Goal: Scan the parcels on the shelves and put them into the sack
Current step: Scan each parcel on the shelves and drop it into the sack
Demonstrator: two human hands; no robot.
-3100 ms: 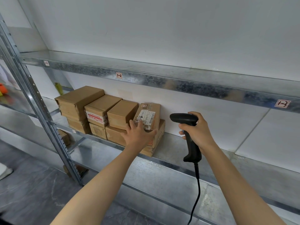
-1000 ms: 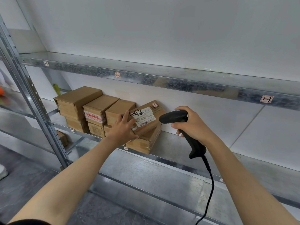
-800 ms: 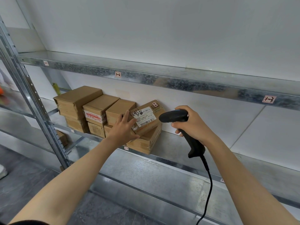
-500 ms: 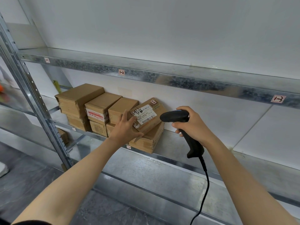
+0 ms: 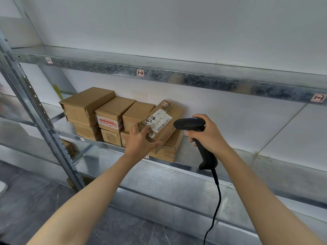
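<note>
**Parcel tilted so its label faces the scanner**

The left hand point(image 5: 141, 140) grips a brown parcel point(image 5: 164, 133) at its near lower corner. The fingers are spread on the labelled face and the thumb is hooked under the edge. The parcel is held tilted, and its lower side appears to rest on the flat box point(image 5: 172, 148) beneath the hand. This turns the white label point(image 5: 159, 120) up and outward rather than toward the wall.

Just right of this hand, the right hand point(image 5: 208, 135) is wrapped round the handle of a black scanner point(image 5: 190, 124). The scanner's head points leftward at the barcode end of the label, near it but not touching.

The tilt probably serves the reading, since it turns the barcode toward the scanner head. Leaving one side on the box below would let the left hand steady the parcel without carrying its whole weight. Whether a finger presses the trigger cannot be told.

The cable point(image 5: 218, 197) hangs below the right wrist, away from the parcels. Left of the left hand, more boxes point(image 5: 109, 117) stand two layers deep on the same shelf point(image 5: 247, 156) and presumably await the same treatment.

The sack is not in view. This parcel is therefore judged to be at the scanning step, with bagging yet to come.
</note>
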